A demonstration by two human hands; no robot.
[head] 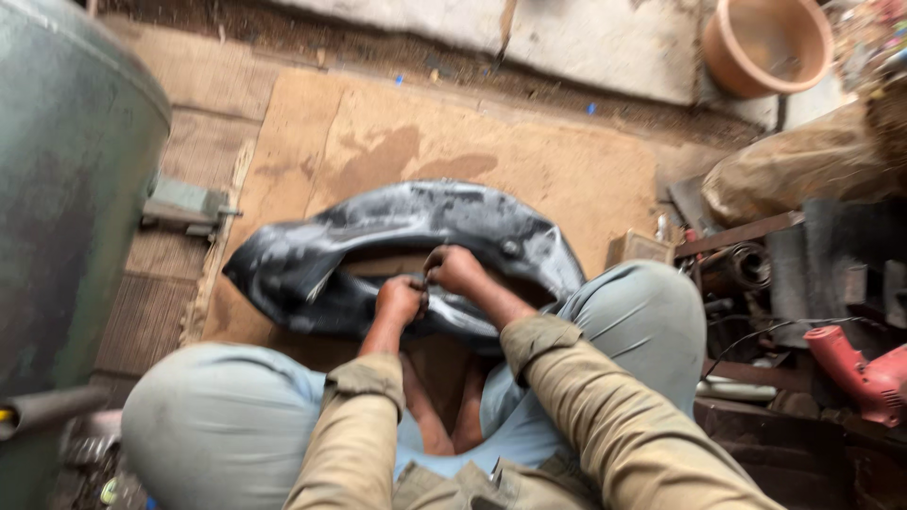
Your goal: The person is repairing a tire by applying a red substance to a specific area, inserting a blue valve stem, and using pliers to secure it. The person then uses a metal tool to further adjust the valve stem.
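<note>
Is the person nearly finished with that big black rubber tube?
Hard to say. The black inner tube already lies limp and flat on the brown board. Right now the left hand and right hand meet at one spot on its inner edge, pinching something too small and blurred to make out. No patch or finished repair shows, and the red power tool lies untouched.

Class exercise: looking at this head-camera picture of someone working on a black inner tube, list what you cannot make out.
- Head view: whatever the left hand and right hand pinch is hidden by the fingers.
- The inner tube near edge: covered by the hands and knees.
- Green tank: cut off by the left edge.
- Red power tool: cut off at right, blurred.
</note>
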